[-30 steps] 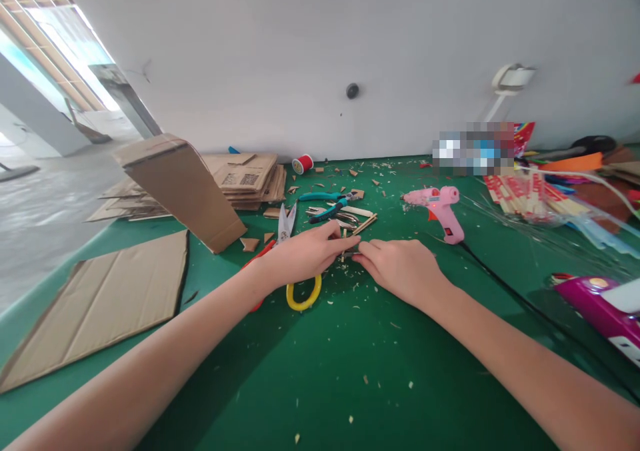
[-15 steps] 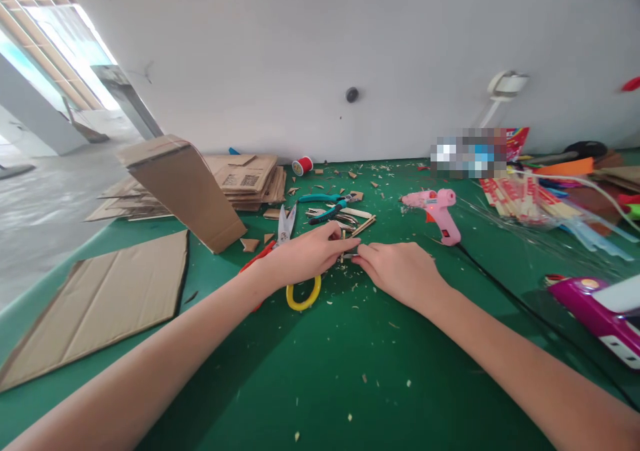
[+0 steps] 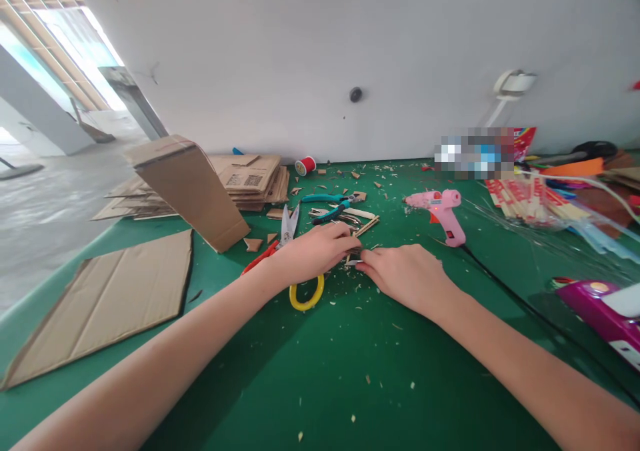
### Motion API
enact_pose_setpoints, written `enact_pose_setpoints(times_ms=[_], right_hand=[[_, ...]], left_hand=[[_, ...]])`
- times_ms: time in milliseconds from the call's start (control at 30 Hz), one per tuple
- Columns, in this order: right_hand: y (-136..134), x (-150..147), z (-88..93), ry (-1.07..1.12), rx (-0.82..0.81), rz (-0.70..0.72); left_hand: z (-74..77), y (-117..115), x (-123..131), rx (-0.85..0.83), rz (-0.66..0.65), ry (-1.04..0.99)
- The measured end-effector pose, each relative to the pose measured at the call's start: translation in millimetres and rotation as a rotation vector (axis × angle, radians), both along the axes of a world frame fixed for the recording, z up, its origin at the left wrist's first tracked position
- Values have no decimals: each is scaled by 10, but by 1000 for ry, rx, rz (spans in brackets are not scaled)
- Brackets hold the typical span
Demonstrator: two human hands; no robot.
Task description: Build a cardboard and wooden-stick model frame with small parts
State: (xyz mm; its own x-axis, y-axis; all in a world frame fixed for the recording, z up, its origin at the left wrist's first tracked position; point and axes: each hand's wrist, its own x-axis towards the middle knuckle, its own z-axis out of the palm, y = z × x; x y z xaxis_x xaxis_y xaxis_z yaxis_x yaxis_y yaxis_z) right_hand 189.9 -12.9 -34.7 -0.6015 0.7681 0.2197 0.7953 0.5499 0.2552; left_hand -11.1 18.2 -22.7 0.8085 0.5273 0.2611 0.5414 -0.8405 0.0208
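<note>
My left hand (image 3: 325, 247) is closed, fingers bent over a short thin wooden stick (image 3: 349, 260) on the table. Close by on its right, my right hand (image 3: 407, 274) pinches a small silvery blade (image 3: 355, 262), whose tip lies against or beside the stick; most of the blade is hidden by the fingers. Pale wood shavings are scattered around both hands. Scissors (image 3: 287, 227) with red and yellow handles lie partly under my left wrist. Just beyond the hands are teal-handled pliers (image 3: 330, 212) and more thin sticks (image 3: 367, 225).
A pink glue gun (image 3: 440, 212) with a black cord lies to the right, before bundled sticks (image 3: 523, 201) and a purple device (image 3: 595, 307). On the left are a bent cardboard piece (image 3: 193, 194), a flat sheet (image 3: 110, 304) and stacked cardboard (image 3: 250, 177). Red thread (image 3: 305, 165) sits near the wall.
My left index finger, stretched toward the right hand before, is now bent in over the stick. The whole view has shifted slightly; both hands stay close together.
</note>
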Motion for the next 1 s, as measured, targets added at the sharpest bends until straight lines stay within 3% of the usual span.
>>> enact_pose_setpoints(times_ms=[167, 300, 767, 1000], right_hand=[[42, -24, -18, 25, 76, -64], [100, -58, -35, 38, 96, -72], [122, -6, -28, 28, 44, 24], [110, -11, -55, 41, 46, -55]], left_hand=[[12, -6, 9, 151, 33, 96], [15, 24, -4, 181, 66, 141], [47, 3, 19, 97, 64, 174], [27, 33, -4, 37, 37, 117]])
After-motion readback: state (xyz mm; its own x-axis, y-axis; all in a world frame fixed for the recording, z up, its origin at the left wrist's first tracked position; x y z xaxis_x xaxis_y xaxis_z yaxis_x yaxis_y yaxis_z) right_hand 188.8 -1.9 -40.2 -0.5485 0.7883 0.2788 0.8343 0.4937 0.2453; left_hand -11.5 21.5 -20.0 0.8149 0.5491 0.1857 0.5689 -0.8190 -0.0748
